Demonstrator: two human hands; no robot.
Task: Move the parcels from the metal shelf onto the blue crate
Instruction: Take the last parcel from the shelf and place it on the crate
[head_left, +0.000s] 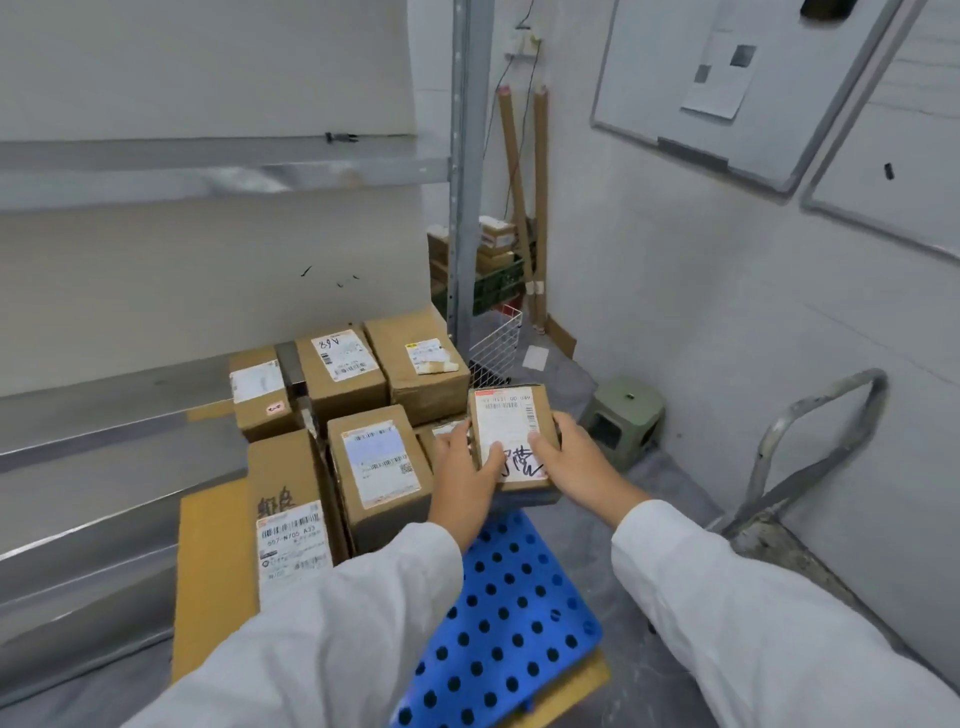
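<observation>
A small brown parcel (511, 431) with a white label and black handwriting is held between both my hands. My left hand (462, 475) grips its left side and my right hand (569, 462) its right side. It hovers just beyond the far end of the blue perforated crate (511, 618), which lies below my arms. Several other labelled cardboard parcels (379, 467) stand packed together to the left, beside the metal shelf (104, 415). Both my arms wear white sleeves.
A grey shelf upright (460, 208) rises behind the parcels. A green stool (623, 421) stands on the floor at right, next to a metal trolley handle (810, 447). Cardboard tubes (524, 208) lean in the corner. Whiteboards (727, 93) hang on the right wall.
</observation>
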